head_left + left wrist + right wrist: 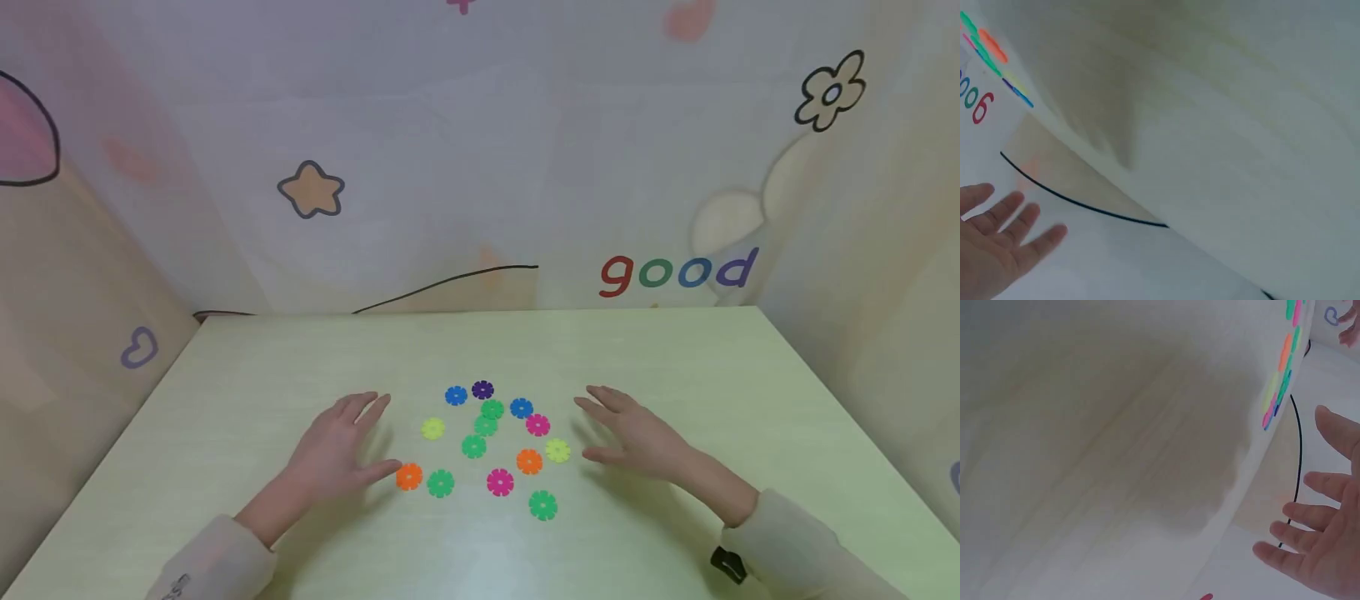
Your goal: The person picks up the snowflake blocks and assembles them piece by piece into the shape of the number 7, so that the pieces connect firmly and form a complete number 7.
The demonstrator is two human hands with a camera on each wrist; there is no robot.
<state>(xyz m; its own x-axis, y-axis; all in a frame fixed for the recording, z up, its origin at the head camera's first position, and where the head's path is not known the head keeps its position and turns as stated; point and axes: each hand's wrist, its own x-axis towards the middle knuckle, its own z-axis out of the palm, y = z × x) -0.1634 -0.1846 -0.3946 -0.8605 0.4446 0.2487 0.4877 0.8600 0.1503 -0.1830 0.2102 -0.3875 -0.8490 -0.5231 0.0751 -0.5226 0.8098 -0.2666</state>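
- On the pale surface (675, 367), flat toy discs (487, 442) lie scattered centrally, none stacked.
- Left hand (337, 450) at nine o'clock, right hand (637, 437) at three: both spread, empty, flanking them.

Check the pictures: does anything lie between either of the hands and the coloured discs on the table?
Nothing visible does. The left hand is open beside the orange disc, and the right hand is open beside the yellow disc, with only bare table between.
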